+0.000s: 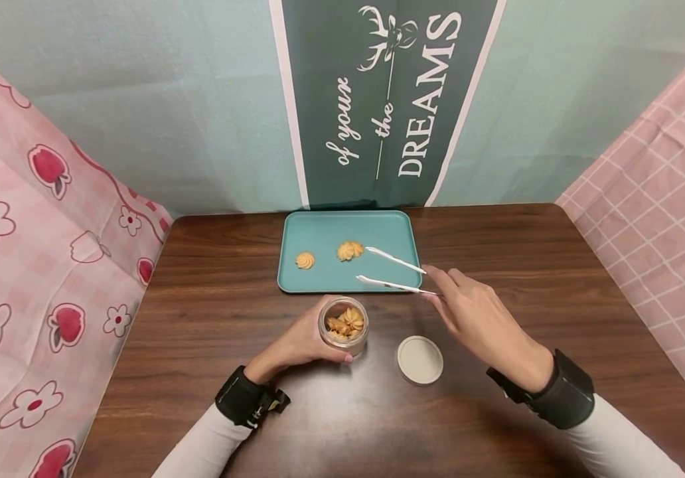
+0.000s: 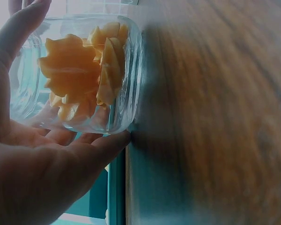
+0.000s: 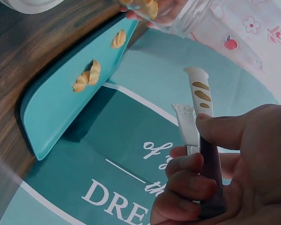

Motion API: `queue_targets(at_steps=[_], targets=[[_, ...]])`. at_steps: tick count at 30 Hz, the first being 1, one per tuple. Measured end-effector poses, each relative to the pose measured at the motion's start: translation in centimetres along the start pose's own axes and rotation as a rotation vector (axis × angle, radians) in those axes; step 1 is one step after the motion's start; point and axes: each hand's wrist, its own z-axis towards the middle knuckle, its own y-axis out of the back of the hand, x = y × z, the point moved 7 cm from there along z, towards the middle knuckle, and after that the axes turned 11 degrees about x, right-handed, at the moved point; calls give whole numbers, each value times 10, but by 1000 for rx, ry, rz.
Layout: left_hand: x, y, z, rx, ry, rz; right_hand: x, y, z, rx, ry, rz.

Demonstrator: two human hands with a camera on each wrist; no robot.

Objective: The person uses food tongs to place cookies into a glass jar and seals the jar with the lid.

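My left hand grips an open glass jar from its left side, in front of the tray. Piped butter cookies show through the jar's clear wall in the left wrist view. In my right hand is a pair of tongs with white tips; thumb and fingers curl round its metal arms. The tong tips are spread apart over the tray's right part, with nothing between them. On the teal tray lie a single cookie and, to its right, a touching cluster of cookies.
A round cream lid lies on the brown wooden table, right of the jar and below the right hand. Behind the tray hangs a green cloth with lettering. Pink curtains border the left and right sides.
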Motion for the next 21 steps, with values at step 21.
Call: queue_targets(at_steps=[21], targets=[[0, 1, -1, -2, -2, 5, -9, -8, 18, 34, -26, 4]])
